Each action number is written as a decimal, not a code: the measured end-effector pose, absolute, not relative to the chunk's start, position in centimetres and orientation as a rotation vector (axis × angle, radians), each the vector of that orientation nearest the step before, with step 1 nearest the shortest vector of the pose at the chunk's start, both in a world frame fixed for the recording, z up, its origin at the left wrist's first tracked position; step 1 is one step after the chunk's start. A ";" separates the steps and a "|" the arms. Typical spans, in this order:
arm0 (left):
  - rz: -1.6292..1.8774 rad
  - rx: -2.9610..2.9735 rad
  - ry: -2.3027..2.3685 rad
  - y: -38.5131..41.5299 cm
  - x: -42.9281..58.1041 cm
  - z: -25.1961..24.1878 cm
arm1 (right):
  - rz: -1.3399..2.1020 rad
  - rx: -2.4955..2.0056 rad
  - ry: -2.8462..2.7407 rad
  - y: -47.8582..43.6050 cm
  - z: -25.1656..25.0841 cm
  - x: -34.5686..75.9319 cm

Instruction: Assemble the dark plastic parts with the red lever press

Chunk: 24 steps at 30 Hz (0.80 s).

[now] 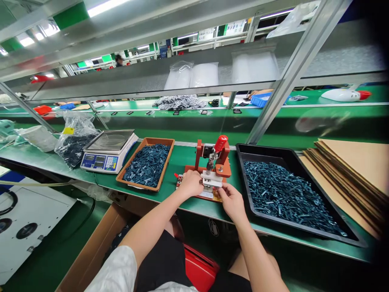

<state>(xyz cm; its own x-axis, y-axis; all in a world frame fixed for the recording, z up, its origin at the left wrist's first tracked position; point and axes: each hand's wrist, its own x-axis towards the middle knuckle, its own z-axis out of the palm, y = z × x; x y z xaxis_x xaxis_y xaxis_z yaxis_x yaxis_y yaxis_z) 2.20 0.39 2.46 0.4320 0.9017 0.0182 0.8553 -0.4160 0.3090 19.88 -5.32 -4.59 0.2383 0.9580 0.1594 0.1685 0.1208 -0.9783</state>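
Note:
A small toggle-clamp press (226, 166) with a red-brown frame and a red handle (221, 142) stands at the bench edge in front of me. My left hand (191, 183) is at the left of its metal fixture block (212, 179), fingers curled in and their tips hidden. My right hand (232, 201) pinches at the block's lower right side; whatever lies between its fingers is too small to make out. To the left, an orange-brown tray (160, 182) holds many small dark blue parts (147, 164). On the right, a larger black tray (264, 151) contains similar dark parts (285, 196).
A digital scale (105, 156) and a plastic bag of dark parts (74, 146) stand at the left. Cardboard sheets (352, 162) are stacked far right. A metal post (273, 105) rises behind the black tray. Below the bench are an open carton (94, 243) and a red object (199, 267).

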 end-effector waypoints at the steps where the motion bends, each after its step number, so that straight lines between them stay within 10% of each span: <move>1: 0.275 2.434 1.528 0.4 2.2 2.5 | 0.834 -1.352 -1.231 -5.1 -4.3 19.8; 24: 0.488 2.550 1.252 0.1 0.2 1.0 | 0.769 -1.369 -1.427 -3.6 -4.1 19.5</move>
